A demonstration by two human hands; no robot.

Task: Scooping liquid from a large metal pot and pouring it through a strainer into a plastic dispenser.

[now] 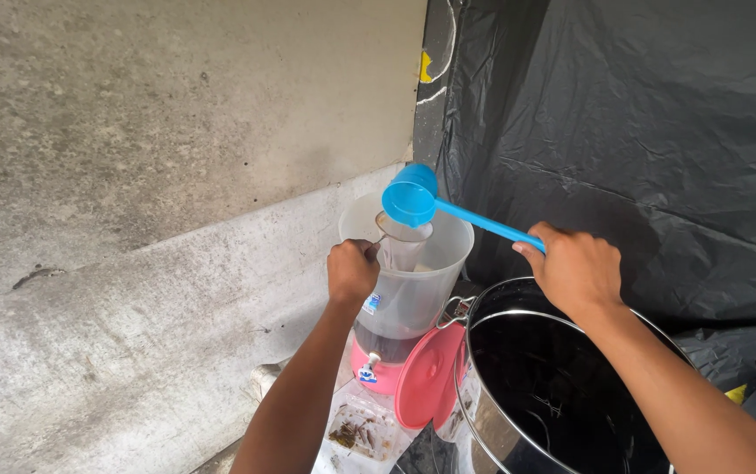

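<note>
My right hand [575,266] grips the long handle of a blue plastic ladle [410,197], its cup tipped over the mouth of a clear plastic jug [413,294]. My left hand [351,270] is shut on the wire handle of a cloth strainer [404,241] that hangs inside the jug's opening under the ladle. The jug stands on a pink base with a small tap [369,364] at its front, and dark liquid fills its bottom.
A large steel pot [492,303] with dark liquid stands at the lower right. A pink lid [426,377] leans between the pot and the jug. A concrete wall [150,132] and ledge lie left; black plastic sheeting [641,114] hangs behind.
</note>
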